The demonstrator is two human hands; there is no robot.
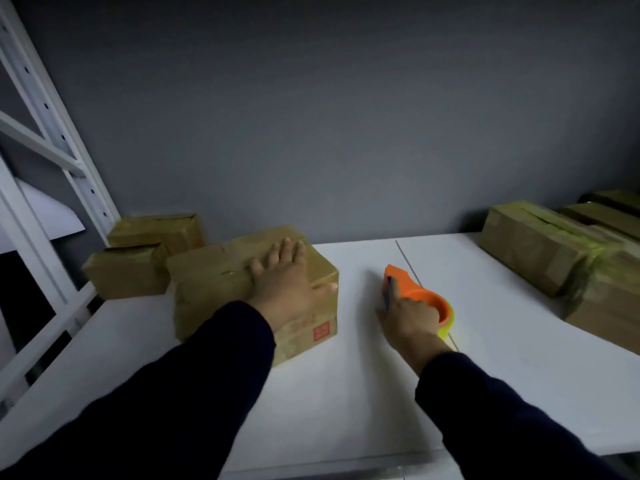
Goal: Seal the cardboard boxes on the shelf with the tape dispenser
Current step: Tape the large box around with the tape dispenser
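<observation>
Left hand (284, 284): I see it laid flat, fingers straight, on top of the brown cardboard box (211, 271) at centre left of the frame. I judge it presses the flaps closed and keeps the box from sliding.
Right hand (410, 318): at centre right, well apart from the left, with fingers curled round the orange plastic tape dispenser (403, 282), which rests on the white shelf board (346, 393).
Dispenser attitude: nose towards the grey wall (346, 116), with the yellow-green tape roll (447, 327) nearest me. This lie suits a straight lift by the handle.
Step in hand: I read this as taking up the dispenser. I cannot tell whether the box top already carries tape.
Edges: the near right corner of the box, with a red square mark, faces the dispenser. A dark seam (407, 259) crosses the board under the dispenser.
Open room: bare board lies between box and dispenser, and in front of both.
Left limit: two smaller cardboard boxes (128, 271) sit just beside the held box, near the white metal upright (52, 116).
Right limit: taped cardboard boxes (536, 251) crowd the right edge of the frame.
</observation>
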